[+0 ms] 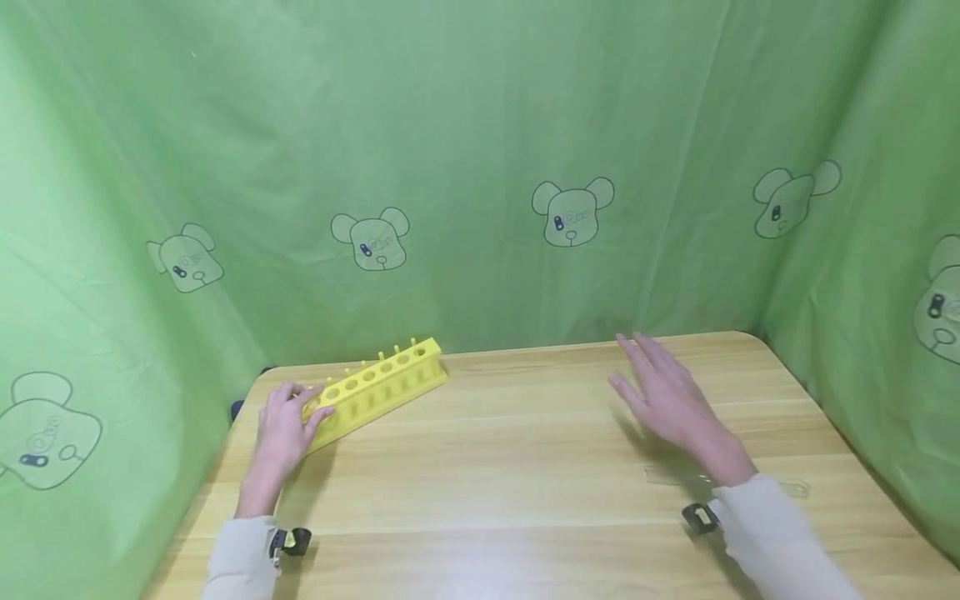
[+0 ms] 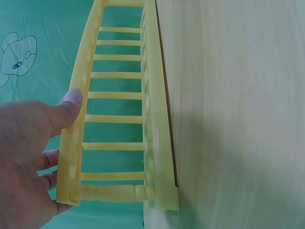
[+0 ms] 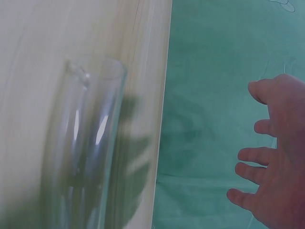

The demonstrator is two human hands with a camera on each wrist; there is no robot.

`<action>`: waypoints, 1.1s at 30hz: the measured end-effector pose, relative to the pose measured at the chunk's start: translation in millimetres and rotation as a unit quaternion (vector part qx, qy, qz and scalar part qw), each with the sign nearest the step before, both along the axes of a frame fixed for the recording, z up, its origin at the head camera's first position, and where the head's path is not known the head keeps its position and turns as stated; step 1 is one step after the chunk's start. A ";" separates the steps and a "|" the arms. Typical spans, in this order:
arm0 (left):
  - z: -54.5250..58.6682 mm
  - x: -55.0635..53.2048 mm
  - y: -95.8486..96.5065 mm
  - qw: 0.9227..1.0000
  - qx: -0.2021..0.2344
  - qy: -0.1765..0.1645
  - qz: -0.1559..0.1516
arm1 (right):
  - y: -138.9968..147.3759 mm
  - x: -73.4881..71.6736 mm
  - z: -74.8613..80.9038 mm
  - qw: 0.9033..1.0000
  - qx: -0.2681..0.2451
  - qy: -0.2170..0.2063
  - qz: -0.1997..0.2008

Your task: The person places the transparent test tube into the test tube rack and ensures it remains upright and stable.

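The yellow rack is pinched at its near-left end by the left hand, thumb and fingers set about the holed top strip and covering the nearest holes. It sits at the left of the tabletop, slanting toward the back; whether its whole base touches the wood, I cannot tell. It looks like moulded plastic, so probably light, stiff and a little slick. The top strip makes a fair hold, though nearer the middle would likely balance better; the slim upright pegs (the parts I'd trust least) could snap.

Across the tabletop, the right hand hovers with fingers spread, holding nothing. Under its wrist lies clear tubeware, probably glass: fragile, smooth, apt to roll, best taken lightly along its length. In the head view the arm hides part of it; the right wrist view blurs it and cuts it off, so one tube or two is unclear.
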State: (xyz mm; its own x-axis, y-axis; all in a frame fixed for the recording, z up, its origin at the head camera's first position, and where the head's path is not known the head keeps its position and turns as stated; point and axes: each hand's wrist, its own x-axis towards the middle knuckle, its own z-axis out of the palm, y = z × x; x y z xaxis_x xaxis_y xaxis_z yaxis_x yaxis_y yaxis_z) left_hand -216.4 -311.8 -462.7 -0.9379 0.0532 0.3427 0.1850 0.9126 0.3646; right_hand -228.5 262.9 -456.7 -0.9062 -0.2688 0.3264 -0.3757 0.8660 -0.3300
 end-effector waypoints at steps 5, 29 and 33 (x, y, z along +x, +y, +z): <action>-2.3 0.9 1.4 1.000 0.007 0.005 0.006 | -5.8 -0.9 -0.6 1.000 0.001 0.003 0.004; -6.6 1.1 5.7 0.998 0.038 0.046 0.020 | -38.7 -10.3 -0.8 0.999 0.000 0.023 0.035; -7.1 1.3 6.4 0.998 0.040 0.048 0.022 | -44.2 -13.4 -0.8 0.999 0.004 0.027 0.043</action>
